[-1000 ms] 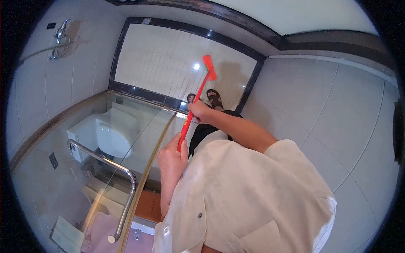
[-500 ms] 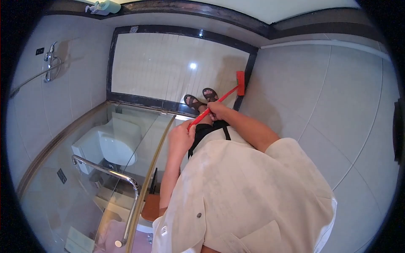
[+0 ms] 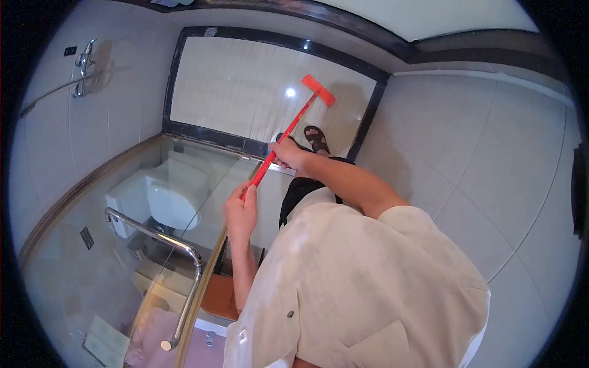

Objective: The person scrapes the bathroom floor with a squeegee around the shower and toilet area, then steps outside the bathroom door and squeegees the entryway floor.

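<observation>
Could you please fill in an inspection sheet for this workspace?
Surface: pale floor with dark border; one bright reflection.
Job's things: red long-handled tool, its crosswise head over the floor; contact unclear.
Clutter: part of a pale object, cut off at the top edge.
Grippers: left hand grips the near end, right hand farther along.
Cables: nothing seen.
Surroundings: toilet behind glass panel, wall tap.

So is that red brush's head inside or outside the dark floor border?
Inside: the red brush head shows against pale floor, within the dark border. Touching or lifted: cannot tell.
</observation>
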The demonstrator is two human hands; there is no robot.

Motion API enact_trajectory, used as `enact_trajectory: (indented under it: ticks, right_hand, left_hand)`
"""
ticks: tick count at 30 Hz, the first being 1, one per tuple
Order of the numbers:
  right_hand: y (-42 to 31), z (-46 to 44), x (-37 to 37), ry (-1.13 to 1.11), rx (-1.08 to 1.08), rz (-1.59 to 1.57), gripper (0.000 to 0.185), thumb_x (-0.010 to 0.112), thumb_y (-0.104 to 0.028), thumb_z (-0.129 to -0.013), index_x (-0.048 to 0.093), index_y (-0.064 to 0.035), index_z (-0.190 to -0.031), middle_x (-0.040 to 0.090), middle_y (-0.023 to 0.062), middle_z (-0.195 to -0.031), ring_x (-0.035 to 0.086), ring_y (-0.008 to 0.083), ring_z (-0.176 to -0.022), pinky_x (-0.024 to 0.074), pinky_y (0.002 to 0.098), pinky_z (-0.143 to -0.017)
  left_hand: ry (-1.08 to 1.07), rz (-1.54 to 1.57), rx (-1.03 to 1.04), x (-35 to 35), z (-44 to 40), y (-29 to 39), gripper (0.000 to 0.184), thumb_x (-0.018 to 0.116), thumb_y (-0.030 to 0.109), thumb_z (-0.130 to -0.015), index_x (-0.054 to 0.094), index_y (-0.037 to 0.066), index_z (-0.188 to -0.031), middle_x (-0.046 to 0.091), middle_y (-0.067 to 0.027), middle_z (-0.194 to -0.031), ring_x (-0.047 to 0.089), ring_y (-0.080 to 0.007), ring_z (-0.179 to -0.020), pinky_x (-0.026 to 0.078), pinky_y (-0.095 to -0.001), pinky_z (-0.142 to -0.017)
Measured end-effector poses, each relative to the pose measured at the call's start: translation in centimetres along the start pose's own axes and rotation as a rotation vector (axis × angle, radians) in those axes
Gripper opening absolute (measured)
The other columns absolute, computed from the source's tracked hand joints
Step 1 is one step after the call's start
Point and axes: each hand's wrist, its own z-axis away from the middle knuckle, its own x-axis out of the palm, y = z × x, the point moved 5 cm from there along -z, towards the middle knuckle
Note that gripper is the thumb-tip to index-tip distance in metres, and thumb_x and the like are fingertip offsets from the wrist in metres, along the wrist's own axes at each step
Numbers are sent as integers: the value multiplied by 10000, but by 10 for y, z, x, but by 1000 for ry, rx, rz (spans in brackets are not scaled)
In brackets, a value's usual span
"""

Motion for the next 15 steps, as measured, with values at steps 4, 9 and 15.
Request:
enact_trajectory:
  ticks: [4, 9, 15]
  right_hand:
    - [10, -9, 4, -60, 9, 66, 329, 492, -241, -884, 554, 29, -705, 519, 104, -549, 486, 190, -370, 418, 329, -302]
    - [33, -12, 17, -142, 81, 395, 339, 488, -241, -878, 536, 46, -705, 536, 136, -560, 518, 219, -382, 414, 348, -300]
    - [70, 14, 55, -325, 194, 381, 324, 520, -239, -837, 509, 49, -689, 516, 139, -545, 501, 221, -380, 382, 354, -298]
  left_hand:
    - [-101, 160, -118, 27, 2, -40, 316, 529, 257, -936, 635, 1, -1088, 636, -164, -730, 606, -189, -674, 461, -349, -600]
    - [-213, -82, -196, 34, 40, -46, 359, 485, 302, -948, 622, -11, -1059, 602, -205, -706, 596, -270, -634, 454, -391, -594]
    - [-317, -13, -328, 18, 89, -65, 371, 502, 325, -933, 613, -11, -1046, 597, -214, -723, 596, -287, -649, 468, -389, -630]
